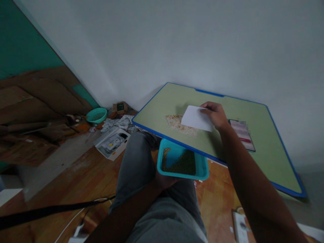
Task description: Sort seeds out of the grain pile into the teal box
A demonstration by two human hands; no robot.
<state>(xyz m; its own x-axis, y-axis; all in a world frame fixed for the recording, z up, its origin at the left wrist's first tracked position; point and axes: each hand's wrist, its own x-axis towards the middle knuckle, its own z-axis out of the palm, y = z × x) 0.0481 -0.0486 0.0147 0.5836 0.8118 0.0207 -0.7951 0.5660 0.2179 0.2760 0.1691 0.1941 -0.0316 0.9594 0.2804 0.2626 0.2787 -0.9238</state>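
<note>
My right hand [215,114] pinches a white card [196,118] by its right end and holds it low over the tabletop. Just left of and below the card lies a spread of pale grains [177,125] mixed with yellowish bits. Below the near table edge, my left hand [167,179] supports a turquoise plastic tray [205,168] from underneath, its fingers mostly hidden. Inside the tray are small dark green beans [184,165] and a strip of yellowish ones along the left side.
The pale green table [265,141] has a blue rim, with a phone [242,135] lying right of my forearm. On the floor at left are an open white box [112,143], a teal basin [97,115], cloth and cardboard [37,101]. A power strip [240,226] lies at lower right.
</note>
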